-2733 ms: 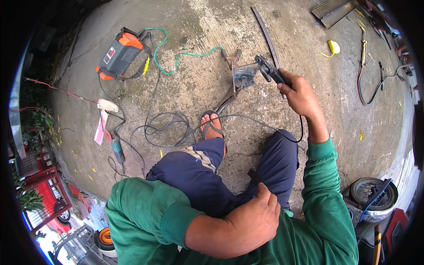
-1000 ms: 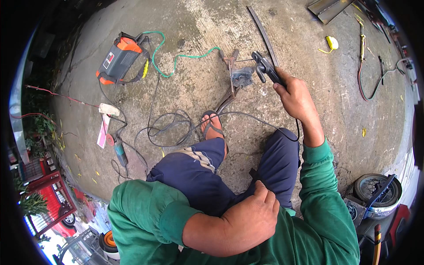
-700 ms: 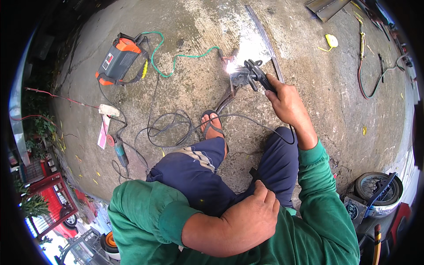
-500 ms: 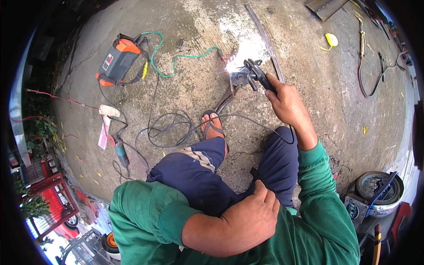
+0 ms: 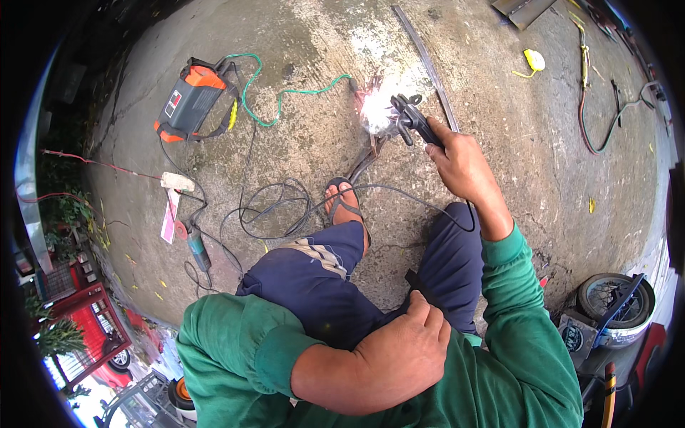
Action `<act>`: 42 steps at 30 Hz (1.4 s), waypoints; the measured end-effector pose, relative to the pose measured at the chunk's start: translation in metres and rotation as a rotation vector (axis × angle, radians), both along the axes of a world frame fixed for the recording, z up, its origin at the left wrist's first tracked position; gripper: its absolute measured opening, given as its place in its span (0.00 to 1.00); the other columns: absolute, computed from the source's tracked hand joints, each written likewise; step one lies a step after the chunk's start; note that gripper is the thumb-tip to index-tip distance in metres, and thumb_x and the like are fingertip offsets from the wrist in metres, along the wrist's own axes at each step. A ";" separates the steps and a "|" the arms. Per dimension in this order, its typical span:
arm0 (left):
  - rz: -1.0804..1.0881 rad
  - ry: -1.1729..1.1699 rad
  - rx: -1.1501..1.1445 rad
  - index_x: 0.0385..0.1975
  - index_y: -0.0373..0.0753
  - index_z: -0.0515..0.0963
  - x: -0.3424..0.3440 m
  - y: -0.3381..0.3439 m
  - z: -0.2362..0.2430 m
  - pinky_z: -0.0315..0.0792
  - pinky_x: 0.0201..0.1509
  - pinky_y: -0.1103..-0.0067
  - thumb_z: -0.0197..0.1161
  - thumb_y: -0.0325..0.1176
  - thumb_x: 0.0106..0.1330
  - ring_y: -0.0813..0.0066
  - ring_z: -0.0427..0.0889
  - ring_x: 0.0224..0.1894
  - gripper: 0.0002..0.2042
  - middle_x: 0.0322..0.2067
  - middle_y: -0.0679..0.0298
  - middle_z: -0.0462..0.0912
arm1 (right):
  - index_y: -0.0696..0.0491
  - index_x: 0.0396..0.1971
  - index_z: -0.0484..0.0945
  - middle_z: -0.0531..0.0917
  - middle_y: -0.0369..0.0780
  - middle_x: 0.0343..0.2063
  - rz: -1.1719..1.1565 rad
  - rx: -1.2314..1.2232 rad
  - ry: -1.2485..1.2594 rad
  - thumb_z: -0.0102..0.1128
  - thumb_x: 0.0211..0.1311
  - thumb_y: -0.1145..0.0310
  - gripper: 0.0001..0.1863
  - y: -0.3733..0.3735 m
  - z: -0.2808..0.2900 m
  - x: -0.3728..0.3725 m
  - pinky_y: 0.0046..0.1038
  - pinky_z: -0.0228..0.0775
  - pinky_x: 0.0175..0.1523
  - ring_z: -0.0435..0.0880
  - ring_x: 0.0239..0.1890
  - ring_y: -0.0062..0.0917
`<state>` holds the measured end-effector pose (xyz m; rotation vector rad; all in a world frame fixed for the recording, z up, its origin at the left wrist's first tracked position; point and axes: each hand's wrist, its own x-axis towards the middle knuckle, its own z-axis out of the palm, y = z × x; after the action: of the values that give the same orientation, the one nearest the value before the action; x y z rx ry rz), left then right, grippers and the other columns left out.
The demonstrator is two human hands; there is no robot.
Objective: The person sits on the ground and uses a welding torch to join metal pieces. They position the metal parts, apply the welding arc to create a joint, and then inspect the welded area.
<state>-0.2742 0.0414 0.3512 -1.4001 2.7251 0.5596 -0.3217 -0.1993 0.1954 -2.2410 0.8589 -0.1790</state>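
My right hand point(image 5: 460, 164) grips a black electrode holder point(image 5: 417, 121), cable hanging below it. At the holder's tip a white arc point(image 5: 377, 113) glares, hiding most of the small metal workpiece point(image 5: 392, 130). A rusty steel piece point(image 5: 371, 153) extends from it toward my sandalled foot point(image 5: 342, 210). My left hand point(image 5: 403, 360) lies low over my lap with its fingers curled; a dark strap-like thing point(image 5: 414, 279) shows just beyond its fingertips, and what the fingers hold is hidden.
An orange-grey welding machine point(image 5: 193, 100), an angle grinder point(image 5: 196, 246) and looped black cables lie on the concrete floor point(image 5: 285, 157) to the left. A long flat bar point(image 5: 424, 60), yellow tape measure point(image 5: 534, 60) and torch hoses point(image 5: 585, 107) lie right. A wheel point(image 5: 614, 299) sits at lower right.
My right hand with the holder has moved slightly left. A bright arc and sparks have appeared at the metal piece, lighting the floor around it. My left hand has barely moved.
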 end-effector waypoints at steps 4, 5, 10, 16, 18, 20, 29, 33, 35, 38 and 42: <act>-0.014 0.002 0.025 0.28 0.35 0.88 0.001 -0.003 0.001 0.77 0.60 0.55 0.64 0.40 0.57 0.56 0.81 0.43 0.13 0.32 0.56 0.82 | 0.66 0.65 0.75 0.86 0.62 0.46 -0.008 0.009 0.013 0.62 0.68 0.70 0.27 0.000 0.000 0.000 0.48 0.76 0.60 0.86 0.53 0.56; -0.007 0.007 -0.008 0.28 0.35 0.88 0.001 -0.002 0.000 0.77 0.60 0.55 0.64 0.40 0.57 0.57 0.81 0.42 0.13 0.32 0.57 0.82 | 0.65 0.65 0.75 0.86 0.62 0.45 -0.026 -0.013 -0.088 0.61 0.69 0.70 0.27 0.001 -0.007 -0.001 0.48 0.77 0.59 0.86 0.52 0.56; 0.029 0.007 -0.009 0.26 0.36 0.88 -0.002 0.002 -0.002 0.76 0.61 0.55 0.64 0.40 0.57 0.58 0.80 0.42 0.13 0.30 0.58 0.81 | 0.62 0.65 0.76 0.86 0.62 0.40 -0.095 -0.029 -0.119 0.63 0.69 0.69 0.26 0.001 -0.017 -0.008 0.50 0.77 0.54 0.86 0.48 0.58; 0.024 -0.001 -0.009 0.27 0.36 0.88 0.000 0.002 0.000 0.76 0.62 0.55 0.64 0.40 0.57 0.57 0.80 0.43 0.13 0.31 0.58 0.81 | 0.62 0.65 0.76 0.86 0.62 0.42 -0.063 -0.019 -0.065 0.63 0.68 0.69 0.26 0.005 -0.013 -0.010 0.49 0.78 0.55 0.87 0.49 0.57; 0.019 0.005 -0.008 0.27 0.36 0.87 0.000 0.003 -0.001 0.76 0.61 0.55 0.64 0.40 0.57 0.57 0.80 0.43 0.13 0.31 0.58 0.81 | 0.62 0.65 0.76 0.86 0.61 0.42 -0.059 -0.036 -0.071 0.64 0.68 0.69 0.26 0.007 -0.015 -0.010 0.49 0.78 0.55 0.87 0.49 0.56; 0.014 0.005 -0.008 0.27 0.36 0.87 0.001 0.003 -0.001 0.76 0.61 0.55 0.64 0.40 0.57 0.56 0.80 0.43 0.13 0.31 0.57 0.81 | 0.62 0.65 0.76 0.86 0.61 0.43 -0.056 -0.030 -0.070 0.64 0.68 0.69 0.26 0.008 -0.014 -0.010 0.49 0.78 0.55 0.87 0.49 0.56; 0.016 0.007 -0.009 0.27 0.36 0.88 0.003 0.005 -0.001 0.75 0.61 0.56 0.64 0.40 0.57 0.56 0.81 0.43 0.13 0.31 0.57 0.82 | 0.63 0.65 0.76 0.86 0.61 0.43 -0.036 -0.015 -0.031 0.63 0.68 0.69 0.27 0.009 -0.008 -0.004 0.49 0.78 0.55 0.87 0.49 0.55; 0.014 0.005 -0.010 0.27 0.35 0.88 0.003 0.006 -0.001 0.75 0.61 0.56 0.64 0.39 0.57 0.56 0.81 0.43 0.13 0.32 0.57 0.82 | 0.63 0.66 0.75 0.86 0.61 0.42 -0.005 -0.055 -0.026 0.63 0.68 0.69 0.27 0.010 -0.011 0.000 0.50 0.77 0.55 0.87 0.48 0.56; 0.016 0.001 -0.014 0.28 0.35 0.88 0.003 0.005 -0.001 0.75 0.61 0.56 0.64 0.39 0.57 0.56 0.81 0.43 0.13 0.32 0.57 0.82 | 0.63 0.66 0.75 0.86 0.60 0.41 0.004 -0.069 -0.025 0.62 0.68 0.69 0.28 0.010 -0.012 0.001 0.51 0.77 0.55 0.87 0.48 0.56; 0.010 -0.002 -0.005 0.28 0.35 0.88 0.002 0.005 -0.001 0.75 0.61 0.55 0.64 0.39 0.58 0.56 0.81 0.44 0.13 0.32 0.56 0.83 | 0.62 0.67 0.74 0.86 0.60 0.41 0.005 -0.071 -0.020 0.62 0.69 0.69 0.28 0.011 -0.011 0.001 0.51 0.78 0.55 0.87 0.48 0.57; 0.002 -0.003 0.012 0.29 0.35 0.88 0.003 0.005 0.001 0.75 0.61 0.55 0.64 0.39 0.58 0.56 0.81 0.44 0.13 0.33 0.56 0.83 | 0.62 0.68 0.73 0.86 0.61 0.42 0.012 -0.081 -0.021 0.61 0.69 0.70 0.29 0.012 -0.011 0.004 0.51 0.78 0.55 0.86 0.49 0.56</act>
<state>-0.2709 0.0463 0.3518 -1.3996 2.7141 0.5723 -0.3177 -0.1869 0.1849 -2.3147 0.8400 -0.2347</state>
